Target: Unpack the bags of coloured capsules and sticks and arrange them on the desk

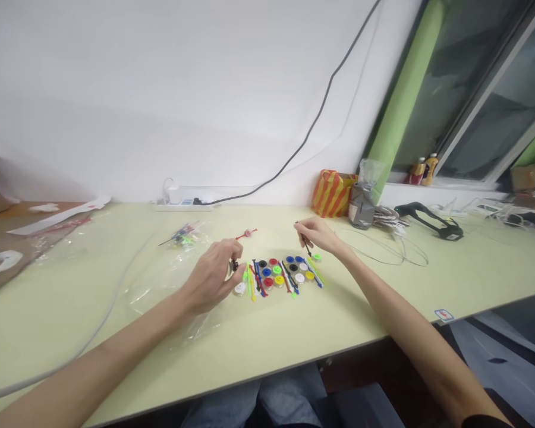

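Note:
My left hand (214, 270) is closed on a small black round piece (235, 265), partly hidden by the fingers. Between the fingertips of my right hand (317, 233) is a thin black arrow (307, 246), its tip pointing down. Below and between the hands lie rows of small round discs in several colours, such as a red disc (268, 282) and a yellow disc (310, 276). Bundles of coloured arrows, including a yellow arrow (251, 285), lie between them. A white disc (239, 289) sits just under my left hand. Farther back lies a red arrow with a disc at its middle (247, 233).
A clear plastic bag (154, 285) spreads on the table (361, 368) by my left forearm, with loose arrows (182, 235) behind it. Along the wall stand a power strip (182, 205), a striped bag (332, 193) and a grey package (361, 205). Cables (389, 219) lie at right.

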Tool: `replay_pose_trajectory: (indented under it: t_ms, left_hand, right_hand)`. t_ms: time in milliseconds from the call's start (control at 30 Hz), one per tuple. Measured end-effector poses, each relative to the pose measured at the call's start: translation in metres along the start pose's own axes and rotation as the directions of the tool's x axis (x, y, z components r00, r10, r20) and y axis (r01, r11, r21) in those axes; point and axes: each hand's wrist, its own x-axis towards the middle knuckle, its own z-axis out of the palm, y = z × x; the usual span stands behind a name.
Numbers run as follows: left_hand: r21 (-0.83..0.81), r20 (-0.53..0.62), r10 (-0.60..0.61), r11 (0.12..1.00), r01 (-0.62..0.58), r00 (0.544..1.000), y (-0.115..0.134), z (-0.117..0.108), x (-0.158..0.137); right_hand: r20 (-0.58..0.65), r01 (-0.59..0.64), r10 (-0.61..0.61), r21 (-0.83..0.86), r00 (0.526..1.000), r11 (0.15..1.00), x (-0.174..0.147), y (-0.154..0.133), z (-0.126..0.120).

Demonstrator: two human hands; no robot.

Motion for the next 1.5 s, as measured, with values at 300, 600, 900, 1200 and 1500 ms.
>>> replay_pose_trajectory:
  t_ms: [300, 600, 900, 1200, 1500]
  left_hand:
    - [-0.044, 0.098, -0.035, 0.998, 0.040, 0.995, -0.001, 0.001, -0.001]
    - [-0.057, 0.113, -0.068, 0.996, 0.075, 0.991, -0.002, 0.001, 0.000]
    - [-0.033, 0.141, -0.076, 0.996, 0.081, 0.987, -0.004, 0.001, -0.001]
    - [-0.035, 0.164, -0.084, 0.995, 0.091, 0.983, -0.004, 0.003, -0.002]
    - [-0.030, 0.154, -0.058, 0.998, 0.064, 0.986, 0.002, 0.013, -0.002]
  right_hand:
    - [0.406, -0.106, 0.254, -0.352, 0.878, 0.930, -0.019, 0.011, -0.015]
    - [0.340, -0.129, 0.402, -0.607, 0.850, 0.784, -0.024, 0.003, -0.011]
    - [0.306, -0.127, 0.371, -0.597, 0.877, 0.792, -0.022, 0.012, -0.011]
    - [0.063, -0.025, 0.054, -0.391, 0.997, 0.920, -0.025, -0.006, -0.008]
    - [0.171, 0.095, -0.178, 0.407, 0.969, 0.908, -0.034, -0.064, 0.070]
